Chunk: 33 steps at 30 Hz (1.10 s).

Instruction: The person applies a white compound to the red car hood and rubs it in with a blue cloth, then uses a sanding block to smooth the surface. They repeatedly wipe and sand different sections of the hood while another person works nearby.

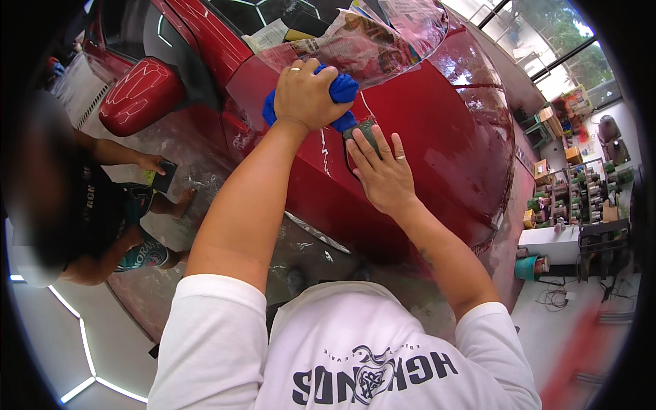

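My left hand (307,96) is closed around a bunched blue cloth (342,89), which rests against the red car panel. A ring shows on one of its fingers. Beside it, my right hand (384,169) lies flat on the glossy red panel (430,116), its fingers spread and pressing on a dark grey-green sheet (364,132) that looks like sandpaper. Part of the sheet is hidden under the fingers. Wavy white streaks (324,154) run over the red paint just left of my right hand.
Newspaper (342,48) and clear plastic cover the car's glass beyond my hands. A red side mirror (140,96) juts out at left. Near it, another person's hand (152,162) holds a small dark flat thing. Shelves of bottles and tools (570,191) stand at right.
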Available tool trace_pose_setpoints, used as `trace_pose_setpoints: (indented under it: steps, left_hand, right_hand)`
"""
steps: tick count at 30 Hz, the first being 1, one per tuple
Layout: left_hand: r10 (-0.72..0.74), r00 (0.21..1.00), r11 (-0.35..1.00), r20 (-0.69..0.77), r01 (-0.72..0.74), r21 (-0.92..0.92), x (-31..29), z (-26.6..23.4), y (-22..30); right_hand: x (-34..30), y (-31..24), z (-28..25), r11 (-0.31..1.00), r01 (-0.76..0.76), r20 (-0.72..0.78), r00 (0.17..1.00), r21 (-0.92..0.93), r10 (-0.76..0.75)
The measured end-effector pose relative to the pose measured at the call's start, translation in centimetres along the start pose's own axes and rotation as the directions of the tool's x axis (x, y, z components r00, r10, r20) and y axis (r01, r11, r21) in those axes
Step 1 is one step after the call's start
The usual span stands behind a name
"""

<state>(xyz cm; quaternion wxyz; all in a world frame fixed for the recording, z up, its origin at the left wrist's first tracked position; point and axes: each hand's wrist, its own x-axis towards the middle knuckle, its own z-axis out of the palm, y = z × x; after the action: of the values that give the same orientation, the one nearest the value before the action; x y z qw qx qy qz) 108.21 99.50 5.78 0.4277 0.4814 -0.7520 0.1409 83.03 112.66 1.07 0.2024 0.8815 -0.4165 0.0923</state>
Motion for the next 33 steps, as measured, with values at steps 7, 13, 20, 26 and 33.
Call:
trace_pose_setpoints:
  steps: [7,13,20,26,33]
  left_hand:
    - [0.018,0.999,1.000,-0.043,-0.019,-0.012,-0.2,0.2,0.1]
    - [0.015,0.999,1.000,-0.040,-0.016,-0.017,-0.2,0.1,-0.3]
    - [0.016,0.997,1.000,-0.080,-0.016,-0.007,-0.4,0.4,-0.5]
    - [0.015,0.998,1.000,-0.066,-0.016,-0.009,-0.1,0.3,-0.7]
    - [-0.045,0.993,0.998,-0.112,0.040,-0.043,-0.9,1.4,-0.7]
  right_hand:
    - [-6.7,-1.7,0.4,0.998,-0.043,0.151,0.987,-0.040,0.049]
    - [-3.0,-4.8,1.3,0.986,-0.167,0.103,0.980,-0.027,0.169]
    - [0.4,-6.2,2.1,0.971,-0.236,0.070,0.968,-0.048,0.239]
    - [-2.5,-6.4,2.7,0.970,-0.241,0.075,0.967,-0.043,0.244]
    - [-0.4,-6.1,0.7,0.956,-0.291,0.056,0.956,0.032,0.289]
